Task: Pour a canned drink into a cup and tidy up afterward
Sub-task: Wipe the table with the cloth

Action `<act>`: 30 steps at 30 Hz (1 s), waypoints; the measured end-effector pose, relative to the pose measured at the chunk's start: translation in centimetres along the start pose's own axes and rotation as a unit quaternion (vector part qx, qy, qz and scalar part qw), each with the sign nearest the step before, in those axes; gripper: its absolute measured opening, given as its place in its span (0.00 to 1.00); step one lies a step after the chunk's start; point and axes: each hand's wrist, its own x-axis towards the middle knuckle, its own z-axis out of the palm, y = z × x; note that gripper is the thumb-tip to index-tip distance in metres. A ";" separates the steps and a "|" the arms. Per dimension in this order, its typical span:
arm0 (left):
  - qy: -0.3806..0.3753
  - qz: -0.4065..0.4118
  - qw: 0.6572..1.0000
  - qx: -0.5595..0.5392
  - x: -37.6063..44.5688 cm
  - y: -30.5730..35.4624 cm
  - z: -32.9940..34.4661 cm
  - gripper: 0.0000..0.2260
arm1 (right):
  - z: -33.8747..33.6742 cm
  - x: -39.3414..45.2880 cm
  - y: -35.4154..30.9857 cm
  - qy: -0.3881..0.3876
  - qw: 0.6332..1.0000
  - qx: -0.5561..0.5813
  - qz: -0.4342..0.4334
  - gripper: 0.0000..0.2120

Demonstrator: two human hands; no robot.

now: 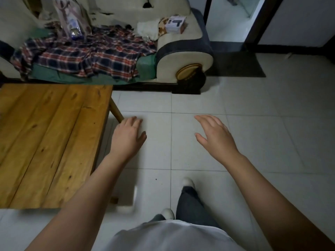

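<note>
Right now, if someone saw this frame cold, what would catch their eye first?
Two bare forearms stretch forward over the pale tiled floor, the left hand and right hand both open with nothing in their grip. Left of them stands a bare orange-brown plank wooden table. Behind it, a red-and-blue plaid cloth sprawls across a cream sofa. No can or cup is in view.

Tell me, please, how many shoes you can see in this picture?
2. One white shoe is forward on the floor tiles, at the end of a dark trouser leg. The other shoe is nearer, partly hidden by the white shirt.
</note>
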 end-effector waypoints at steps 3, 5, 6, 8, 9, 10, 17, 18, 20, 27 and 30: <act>-0.001 -0.038 0.999 0.012 2.6 -2.0 0.2 0.20 | 0.7 5.2 -0.1 -0.017 0.999 0.003 -0.039 0.24; 0.002 -0.067 0.998 0.017 4.5 -3.1 0.1 0.19 | 1.2 9.0 -0.3 -0.028 0.998 0.005 -0.064 0.24; 0.004 -0.083 0.996 0.020 5.6 -3.7 0.1 0.19 | 1.5 11.0 -0.3 -0.033 0.996 0.006 -0.078 0.24; 0.005 -0.118 0.993 0.019 8.0 -4.9 -0.1 0.19 | 2.0 15.4 -0.5 -0.047 0.993 0.006 -0.109 0.24; 0.005 -0.136 0.990 0.020 9.3 -5.6 -0.2 0.20 | 2.4 17.8 -0.7 -0.053 0.990 0.005 -0.127 0.24; 0.006 -0.153 0.988 0.024 10.7 -6.3 -0.3 0.20 | 2.6 20.2 -0.9 -0.060 0.988 0.006 -0.144 0.24; 0.021 -0.259 0.965 0.035 19.1 -10.6 -1.1 0.21 | 4.8 34.3 -3.3 -0.107 0.962 0.009 -0.251 0.24; 0.025 -0.277 0.960 0.035 19.8 -11.3 -1.2 0.21 | 5.2 35.9 -3.9 -0.115 0.958 0.007 -0.264 0.24; 0.031 -0.317 0.947 0.032 20.3 -12.7 -1.5 0.21 | 6.0 38.6 -5.3 -0.132 0.948 0.004 -0.290 0.24; 0.058 -0.465 0.883 0.009 17.4 -17.8 -2.4 0.21 | 10.0 44.8 -13.1 -0.177 0.898 0.001 -0.404 0.24; 0.060 -0.515 0.855 0.010 15.4 -20.3 -2.6 0.21 | 12.0 45.9 -17.2 -0.186 0.877 0.007 -0.443 0.24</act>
